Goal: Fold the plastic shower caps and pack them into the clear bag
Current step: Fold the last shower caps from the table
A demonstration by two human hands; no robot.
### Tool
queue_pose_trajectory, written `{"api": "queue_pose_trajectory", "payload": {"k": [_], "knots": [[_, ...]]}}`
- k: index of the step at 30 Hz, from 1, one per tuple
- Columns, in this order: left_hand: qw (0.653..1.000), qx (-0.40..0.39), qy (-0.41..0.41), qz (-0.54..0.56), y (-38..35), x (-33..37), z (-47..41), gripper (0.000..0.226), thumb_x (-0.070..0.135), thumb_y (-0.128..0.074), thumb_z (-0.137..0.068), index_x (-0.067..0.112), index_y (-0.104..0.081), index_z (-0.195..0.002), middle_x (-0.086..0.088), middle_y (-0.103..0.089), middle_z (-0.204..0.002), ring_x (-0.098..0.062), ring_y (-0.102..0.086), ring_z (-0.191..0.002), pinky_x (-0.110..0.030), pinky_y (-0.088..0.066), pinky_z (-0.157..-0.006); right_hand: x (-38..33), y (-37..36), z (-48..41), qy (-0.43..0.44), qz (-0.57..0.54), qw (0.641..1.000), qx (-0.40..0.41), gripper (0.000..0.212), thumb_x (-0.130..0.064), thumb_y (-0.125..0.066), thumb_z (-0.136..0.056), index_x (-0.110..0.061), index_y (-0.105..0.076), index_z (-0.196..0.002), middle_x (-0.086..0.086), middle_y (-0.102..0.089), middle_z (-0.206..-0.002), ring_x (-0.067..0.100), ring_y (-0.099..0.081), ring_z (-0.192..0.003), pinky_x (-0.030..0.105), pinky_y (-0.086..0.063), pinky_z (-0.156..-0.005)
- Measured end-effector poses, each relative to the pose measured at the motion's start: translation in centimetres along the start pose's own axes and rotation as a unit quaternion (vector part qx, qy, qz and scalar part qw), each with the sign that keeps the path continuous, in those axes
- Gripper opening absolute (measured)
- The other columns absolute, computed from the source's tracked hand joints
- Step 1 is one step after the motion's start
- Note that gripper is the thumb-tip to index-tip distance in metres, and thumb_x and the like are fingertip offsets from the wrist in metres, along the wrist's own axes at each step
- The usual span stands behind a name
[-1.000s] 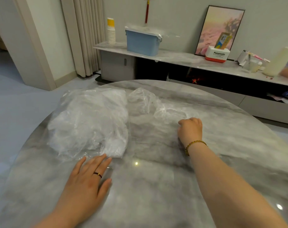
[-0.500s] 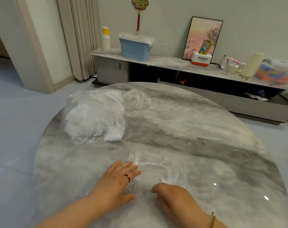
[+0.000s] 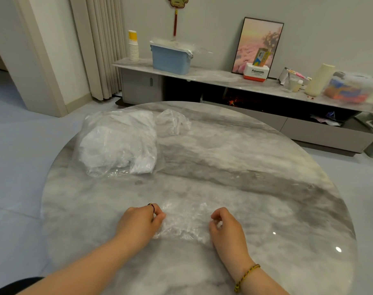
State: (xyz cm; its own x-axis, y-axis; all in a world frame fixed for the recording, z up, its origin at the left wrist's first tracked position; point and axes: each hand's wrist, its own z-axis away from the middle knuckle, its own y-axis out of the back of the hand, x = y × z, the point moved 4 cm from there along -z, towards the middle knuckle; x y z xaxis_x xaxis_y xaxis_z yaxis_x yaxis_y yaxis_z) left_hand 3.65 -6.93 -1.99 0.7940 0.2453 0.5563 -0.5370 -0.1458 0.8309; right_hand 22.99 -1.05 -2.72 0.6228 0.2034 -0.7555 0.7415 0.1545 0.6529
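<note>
We are looking through one wide-angle camera worn on the head, facing forward and tilting down over the round marble table (image 3: 255, 167). Our forearms (image 3: 85, 267) are showing at the bottom edge, so the left hand (image 3: 138, 222), the right hand (image 3: 226, 227) and the shower cap (image 3: 184, 225) between them are lying nearest the lens. The sideboard (image 3: 213, 74) and wall (image 3: 213, 22) are filling the top, well away.

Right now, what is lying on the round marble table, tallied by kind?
Loose shower caps: 2 (near shower cap, far shower cap)
Clear bag, stuffed, contents uncountable: 1
Total: 3
</note>
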Motion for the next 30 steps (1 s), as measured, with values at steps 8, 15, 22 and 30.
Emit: {"api": "queue_pose_trajectory", "payload": {"k": [8,15,22,30], "knots": [[0.934,0.209,-0.258,-0.130,0.0,2.7,0.3,0.037,0.007,-0.061,-0.061,0.025,-0.044,-0.088,0.008,-0.058,-0.079,-0.008,-0.043,-0.073,-0.022,-0.026,-0.066,-1.3,-0.2,0.5,0.256,0.241,0.922,0.162,0.057,0.006,-0.072,-0.041,-0.020,-0.038,-0.079,-0.002,-0.052,-0.078,0.016,-0.039,-0.072,0.025,-0.027,-0.065],[0.899,0.017,-0.399,-0.180,-2.4,3.3,2.1,0.046,0.054,-0.028,-0.088,0.031,-0.066,-0.102,0.013,-0.070,-0.099,-0.001,-0.056,-0.096,-0.021,-0.037,-0.092,-1.7,-1.0,1.6,0.372,0.243,0.894,-0.051,0.031,-0.043,-0.046,-0.068,-0.026,-0.067,-0.084,-0.012,-0.067,-0.087,0.004,-0.062,-0.083,0.015,-0.045,-0.078],[0.945,-0.019,-0.273,-0.182,-2.4,2.5,1.0,0.050,0.041,-0.034,-0.058,0.025,-0.076,-0.081,0.014,-0.071,-0.085,0.000,-0.067,-0.074,-0.010,-0.046,-0.072,-1.0,-0.3,0.6,0.279,0.264,0.920,-0.073,0.048,-0.019,-0.056,-0.038,-0.025,-0.058,-0.086,-0.014,-0.066,-0.076,0.004,-0.064,-0.065,0.010,-0.043,-0.051],[0.994,-0.062,-0.044,0.082,0.1,1.3,-0.9,0.023,0.021,-0.055,-0.091,0.033,-0.049,-0.110,0.006,-0.058,-0.093,-0.003,-0.058,-0.081,-0.010,-0.039,-0.067,-0.2,1.8,-1.2,0.059,-0.007,0.995,-0.078,0.025,-0.003,-0.054,-0.083,-0.026,-0.053,-0.073,-0.008,-0.059,-0.070,-0.005,-0.056,-0.066,0.010,-0.038,-0.059]]}}
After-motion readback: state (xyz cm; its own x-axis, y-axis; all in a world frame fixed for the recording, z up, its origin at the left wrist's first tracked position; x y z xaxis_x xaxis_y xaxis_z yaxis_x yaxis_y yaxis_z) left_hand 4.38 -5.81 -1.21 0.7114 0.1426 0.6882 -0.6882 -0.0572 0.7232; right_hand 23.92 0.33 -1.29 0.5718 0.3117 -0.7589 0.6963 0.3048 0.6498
